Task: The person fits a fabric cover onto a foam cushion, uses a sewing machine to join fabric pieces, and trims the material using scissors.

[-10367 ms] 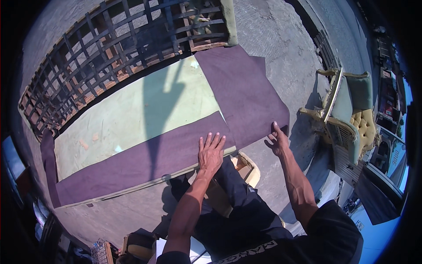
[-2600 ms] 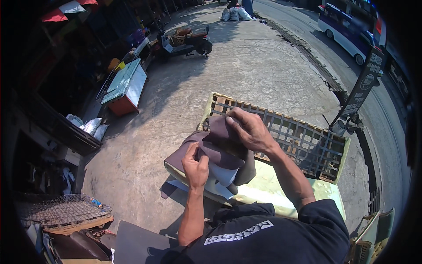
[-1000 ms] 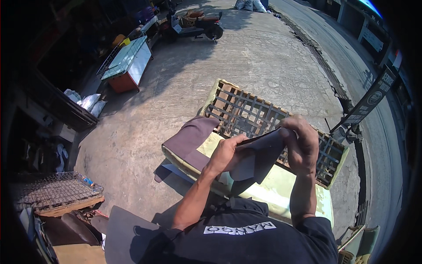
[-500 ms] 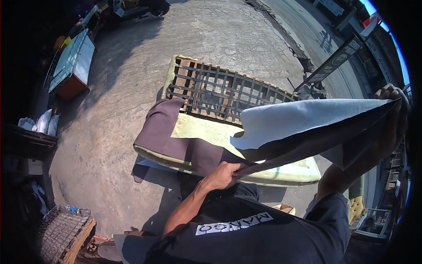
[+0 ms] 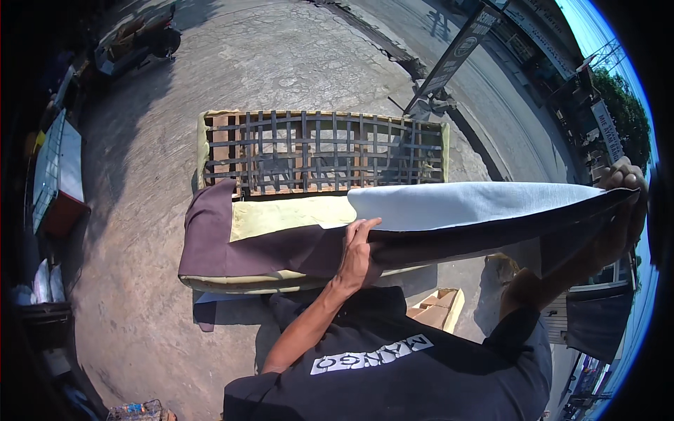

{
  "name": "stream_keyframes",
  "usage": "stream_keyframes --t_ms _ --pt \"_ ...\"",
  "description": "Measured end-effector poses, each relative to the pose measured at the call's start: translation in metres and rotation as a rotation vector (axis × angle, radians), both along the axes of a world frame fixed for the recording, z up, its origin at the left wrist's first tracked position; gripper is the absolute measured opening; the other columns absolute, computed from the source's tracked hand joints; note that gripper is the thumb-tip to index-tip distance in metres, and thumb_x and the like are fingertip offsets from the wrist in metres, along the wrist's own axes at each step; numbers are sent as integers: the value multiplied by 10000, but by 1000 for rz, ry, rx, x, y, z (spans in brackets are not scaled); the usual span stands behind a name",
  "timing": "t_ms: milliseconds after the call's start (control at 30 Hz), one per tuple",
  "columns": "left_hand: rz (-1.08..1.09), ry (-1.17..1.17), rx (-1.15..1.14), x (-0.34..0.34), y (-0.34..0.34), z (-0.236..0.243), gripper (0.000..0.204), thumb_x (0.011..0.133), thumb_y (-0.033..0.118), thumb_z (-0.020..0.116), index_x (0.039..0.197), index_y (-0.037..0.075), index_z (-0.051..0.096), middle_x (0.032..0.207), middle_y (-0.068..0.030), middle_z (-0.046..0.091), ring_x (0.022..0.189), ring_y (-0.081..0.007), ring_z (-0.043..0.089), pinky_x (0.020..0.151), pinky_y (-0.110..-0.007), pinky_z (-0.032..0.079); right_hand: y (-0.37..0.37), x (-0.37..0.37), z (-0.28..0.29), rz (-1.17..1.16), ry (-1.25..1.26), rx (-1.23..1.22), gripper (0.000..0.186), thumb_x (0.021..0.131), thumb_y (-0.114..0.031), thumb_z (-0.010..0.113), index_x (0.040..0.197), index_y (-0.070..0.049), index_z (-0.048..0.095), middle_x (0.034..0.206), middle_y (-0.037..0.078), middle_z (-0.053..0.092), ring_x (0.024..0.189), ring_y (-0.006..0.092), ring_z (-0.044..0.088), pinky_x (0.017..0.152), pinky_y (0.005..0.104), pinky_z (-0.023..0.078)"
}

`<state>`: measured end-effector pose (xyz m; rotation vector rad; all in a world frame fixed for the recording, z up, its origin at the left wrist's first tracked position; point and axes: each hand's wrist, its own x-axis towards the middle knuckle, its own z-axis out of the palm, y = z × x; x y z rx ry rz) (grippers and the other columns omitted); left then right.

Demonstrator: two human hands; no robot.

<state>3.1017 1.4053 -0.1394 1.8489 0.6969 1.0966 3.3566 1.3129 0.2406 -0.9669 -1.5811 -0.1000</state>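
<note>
A dark purple cover fabric [image 5: 232, 245] with a pale grey underside [image 5: 463, 205] lies partly over a yellow-green foam cushion [image 5: 281, 217]. My left hand [image 5: 358, 249] grips the fabric's edge near the cushion's middle. My right hand [image 5: 625, 200] is raised far to the right and holds the other end, so the fabric stretches out in the air between both hands. The left end of the cushion stays wrapped in the purple cloth.
A wooden frame with crossed dark webbing [image 5: 316, 151] lies on the concrete ground just beyond the cushion. A small wooden box [image 5: 439, 309] sits by my legs. A cabinet [image 5: 56, 175] stands at the left, a signboard [image 5: 460, 49] and road at the upper right.
Since a second ago I have unfolded the fabric and pulled its end out to the right and up with my right hand. My left hand stays on the edge by the cushion.
</note>
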Motion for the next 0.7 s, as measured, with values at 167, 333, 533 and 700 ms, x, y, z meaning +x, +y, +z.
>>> stream_keyframes --t_ms 167,333,533,700 --pt "-145 337 -110 -31 58 -44 127 781 -34 579 852 -35 684 987 -153 676 948 -317 652 803 -389 503 26 37 0 -171 347 93 286 1084 -145 504 1249 32 657 1136 138 673 1023 179 670 992 278 530" --pt "415 303 90 -148 147 50 150 764 4 732 907 -35 709 831 -128 629 766 -296 653 686 -340 487 99 57 -31 -455 113 -77 297 1036 -261 639 1212 -32 709 1053 38 713 980 100 641 893 245 475" --pt "671 419 242 -293 194 195 195 766 -57 690 961 -64 680 882 -72 607 820 -185 618 745 -273 467 160 32 -74 -135 346 -36 299 1027 -255 654 1223 -35 706 1060 43 714 981 109 646 892 235 465" --pt "981 442 550 -442 161 265 235 796 -83 659 1031 -73 668 910 -72 620 860 -169 627 803 -238 464 214 -76 -67 107 475 -55 293 1037 -236 633 1239 -34 693 1054 67 719 983 125 672 867 265 544"
